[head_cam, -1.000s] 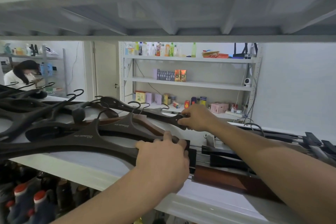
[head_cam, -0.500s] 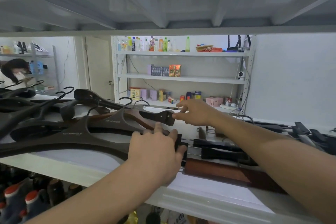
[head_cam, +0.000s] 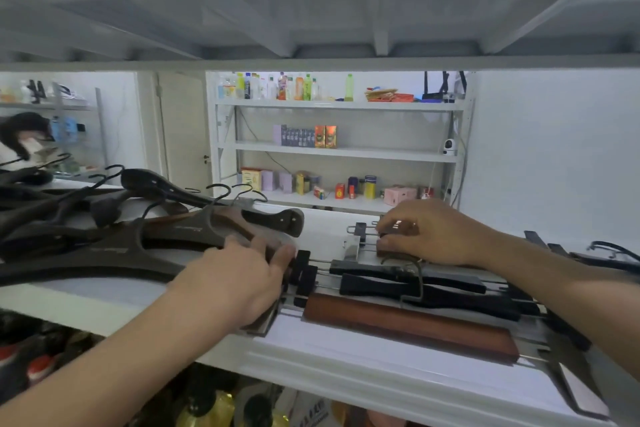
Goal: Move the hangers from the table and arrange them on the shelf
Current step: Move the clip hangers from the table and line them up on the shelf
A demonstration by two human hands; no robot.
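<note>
The white shelf [head_cam: 214, 291] in front of me already carries most of the work. On its left part lies a big heap of dark coat hangers [head_cam: 104, 243], crossing over each other with their hooks pointing to the back; I judge this heap is placed but not yet tidy. On the right part lie the clip hangers [head_cam: 408, 279], black ones with metal rods, and nearest to the edge a long brown wooden hanger bar [head_cam: 408, 324]. More dark hangers [head_cam: 609, 255] reach out to the far right.

My left hand [head_cam: 239, 279] rests on the end of the front coat hanger, where the heap meets the clip hangers, fingers bent over it and pressing it. My right hand [head_cam: 422, 234] is further back, well apart from the left one, and its fingers curl around a small dark clip piece [head_cam: 389, 230] of a hanger near the metal clips; what exactly it holds I cannot tell well.

The table is not in view, so I cannot say if hangers remain there. I think the moving is nearly done and the straightening is left.
</note>
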